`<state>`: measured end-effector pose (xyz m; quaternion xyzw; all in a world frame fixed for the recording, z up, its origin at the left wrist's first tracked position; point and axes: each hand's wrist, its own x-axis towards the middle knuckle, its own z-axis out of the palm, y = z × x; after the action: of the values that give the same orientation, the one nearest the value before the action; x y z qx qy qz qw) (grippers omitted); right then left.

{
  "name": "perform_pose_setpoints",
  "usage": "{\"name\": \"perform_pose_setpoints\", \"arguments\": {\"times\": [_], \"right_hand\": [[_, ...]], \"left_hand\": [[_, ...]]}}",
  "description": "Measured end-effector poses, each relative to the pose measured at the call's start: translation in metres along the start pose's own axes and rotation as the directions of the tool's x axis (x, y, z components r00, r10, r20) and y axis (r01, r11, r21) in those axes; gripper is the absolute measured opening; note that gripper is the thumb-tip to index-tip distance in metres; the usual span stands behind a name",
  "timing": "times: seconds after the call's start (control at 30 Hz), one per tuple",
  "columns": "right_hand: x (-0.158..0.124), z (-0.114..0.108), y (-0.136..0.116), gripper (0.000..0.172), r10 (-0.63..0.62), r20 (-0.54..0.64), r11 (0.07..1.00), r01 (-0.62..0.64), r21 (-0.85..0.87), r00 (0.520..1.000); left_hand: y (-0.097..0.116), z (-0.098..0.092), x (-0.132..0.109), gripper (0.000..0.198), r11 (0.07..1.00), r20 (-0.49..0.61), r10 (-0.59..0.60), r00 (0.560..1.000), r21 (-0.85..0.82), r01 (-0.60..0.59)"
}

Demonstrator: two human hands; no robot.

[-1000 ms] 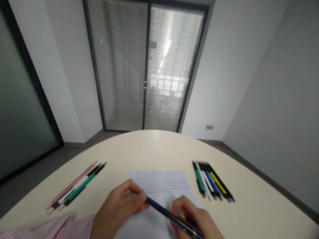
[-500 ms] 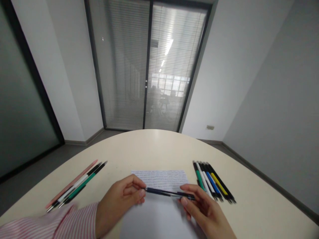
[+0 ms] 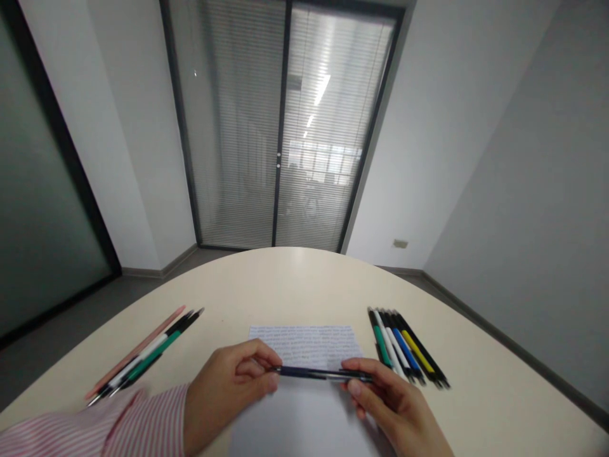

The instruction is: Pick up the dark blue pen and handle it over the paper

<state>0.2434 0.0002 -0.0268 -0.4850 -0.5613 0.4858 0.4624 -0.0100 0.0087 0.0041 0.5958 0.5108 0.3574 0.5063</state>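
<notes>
A dark pen [image 3: 311, 373] lies almost level between my two hands, above a sheet of paper [image 3: 295, 416]. My left hand [image 3: 238, 384] pinches its left end between thumb and fingers. The right end is gripped by my right hand [image 3: 387, 397], whose fingers cover part of it. Rows of small handwriting fill the top of the sheet, while its lower part is blank. Wrists and fingers hide some of the paper's side edges.
Left on the round table [image 3: 295, 285] lie a pink pen [image 3: 137, 349], a white pen [image 3: 143, 357] and a green pen [image 3: 155, 357], slanted side by side. Several pens [image 3: 409, 346] in green, white, blue, yellow and black form a row at the right.
The pen has turned slightly to a more level position, its left end dropping a little. Both hands keep their hold on it.
</notes>
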Motion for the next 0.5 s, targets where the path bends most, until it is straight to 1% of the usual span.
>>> {"name": "perform_pose_setpoints", "arguments": {"times": [0.13,0.27,0.4,0.5], "right_hand": [[0.002,0.0,0.001,0.03,0.003,0.021,1.0,-0.003,-0.007,1.0],[0.004,0.001,0.0,0.033,0.02,0.011,0.999,-0.02,0.041,1.0],[0.001,0.004,-0.002,0.033,0.031,-0.009,0.999,-0.031,0.044,0.999],[0.0,0.004,-0.002,0.035,0.026,-0.038,0.998,-0.024,0.055,0.999]], "left_hand": [[0.0,0.001,-0.002,0.022,0.999,-0.03,-0.021,0.999,0.025,0.022],[0.0,0.001,-0.003,0.017,0.997,-0.059,-0.014,0.998,0.079,0.018],[-0.006,-0.001,-0.002,0.013,0.978,-0.088,0.06,0.994,0.203,-0.041],[-0.009,-0.002,-0.002,0.011,0.963,-0.115,0.126,0.985,0.252,-0.094]]}}
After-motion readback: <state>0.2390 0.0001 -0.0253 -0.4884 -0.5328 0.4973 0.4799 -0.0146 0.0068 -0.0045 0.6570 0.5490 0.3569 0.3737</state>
